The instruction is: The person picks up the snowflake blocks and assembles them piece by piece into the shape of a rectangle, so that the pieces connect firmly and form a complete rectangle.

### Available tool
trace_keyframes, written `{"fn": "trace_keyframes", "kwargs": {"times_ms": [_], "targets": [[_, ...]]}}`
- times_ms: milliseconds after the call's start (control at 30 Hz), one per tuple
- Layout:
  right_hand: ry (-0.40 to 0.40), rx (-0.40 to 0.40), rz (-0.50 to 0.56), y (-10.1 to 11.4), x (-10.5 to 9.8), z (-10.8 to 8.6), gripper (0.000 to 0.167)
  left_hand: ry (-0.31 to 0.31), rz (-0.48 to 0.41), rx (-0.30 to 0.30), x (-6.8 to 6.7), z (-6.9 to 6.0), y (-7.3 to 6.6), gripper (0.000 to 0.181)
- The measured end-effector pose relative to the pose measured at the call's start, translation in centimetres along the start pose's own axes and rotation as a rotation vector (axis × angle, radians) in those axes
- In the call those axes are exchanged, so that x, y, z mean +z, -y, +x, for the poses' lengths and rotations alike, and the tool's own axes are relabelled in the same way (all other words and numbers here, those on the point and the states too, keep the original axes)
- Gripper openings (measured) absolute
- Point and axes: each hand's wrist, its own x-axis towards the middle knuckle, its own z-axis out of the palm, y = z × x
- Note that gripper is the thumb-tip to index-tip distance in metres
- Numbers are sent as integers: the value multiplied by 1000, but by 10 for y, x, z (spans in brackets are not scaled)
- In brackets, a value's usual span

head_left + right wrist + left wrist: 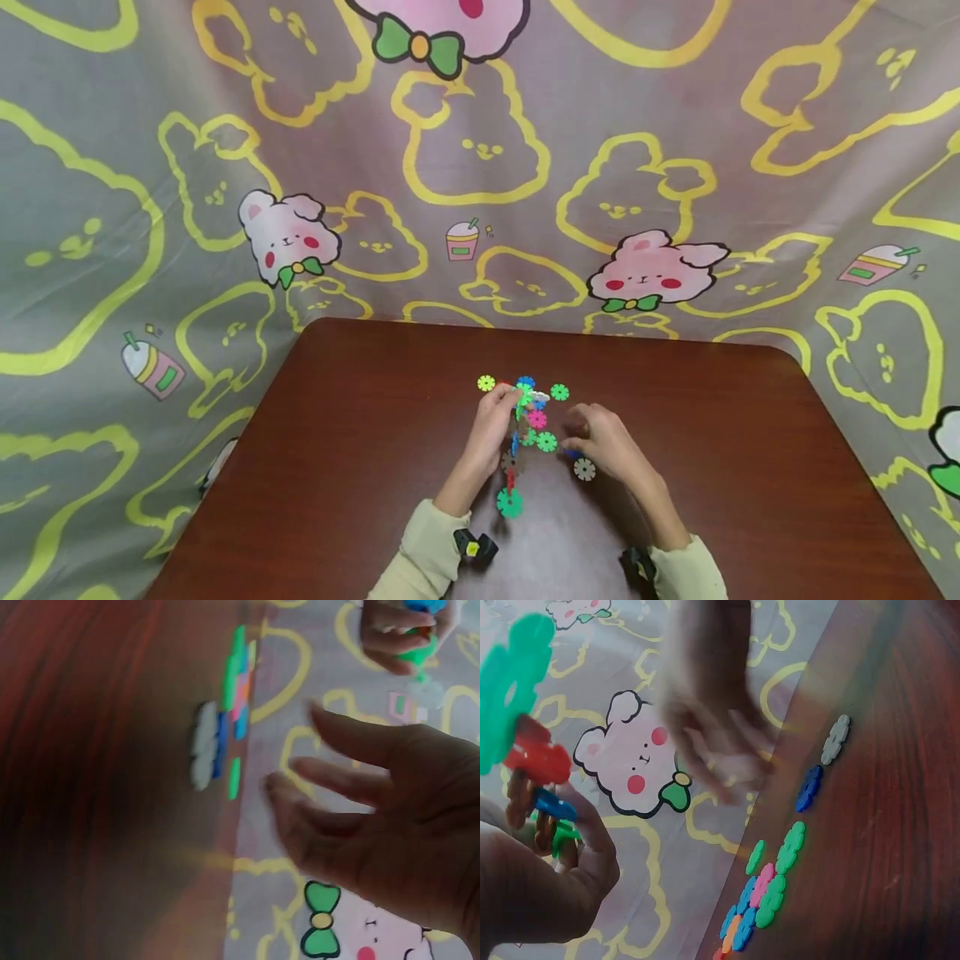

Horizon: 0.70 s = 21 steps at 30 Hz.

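Head view, 12 o'clock = away from the person. Left hand [491,421] has the disc chain [514,443] gripped between thumb and fingers near its far end. Chain's long axis runs roughly 12 to 6, ending in the teal disc [510,503] at 6, on the person's side. Right hand [606,437] is at 3 o'clock from the left, fingers loosely bent and spread, nothing in them; right wrist view confirms a bare gap.

Relation that matters: loose discs sit on the bench [375,417] between the hands and beyond. Nearest to the right hand: dark blue disc [808,787] at 8 o'clock, mostly masked by fingers from above, and grey disc [584,469] at 7, just beside it. Green disc [547,442] is at 9, further off. My read: the right hand is the nearer one for grey and dark blue, approaching from 1 to 2 o'clock. Fingertip contact: can't tell from above; right wrist view shows them apart.
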Motion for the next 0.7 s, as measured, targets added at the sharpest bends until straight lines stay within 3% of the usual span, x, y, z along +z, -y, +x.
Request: {"fn": "trace_keyframes", "kwargs": {"times_ms": [67,167,367,433,600,700], "targets": [[89,34,-46,-6,1,-1,33,-11,-8,4,0,1,-1,18],[158,55,-76,-13,5,-1,30,-25,-11,1,0,0,-2,22],[114,25,-53,-18,6,0,32,-11,25,28,-2,0,-4,28],[67,42,72,-16,0,2,28,0,26,35,-2,-1,-5,29],[-62,96,525,1,-20,2,16,23,16,31,0,-2,-8,28],[-111,108,669,11,-27,0,18,44,-7,15,1,-4,-9,27]]}}
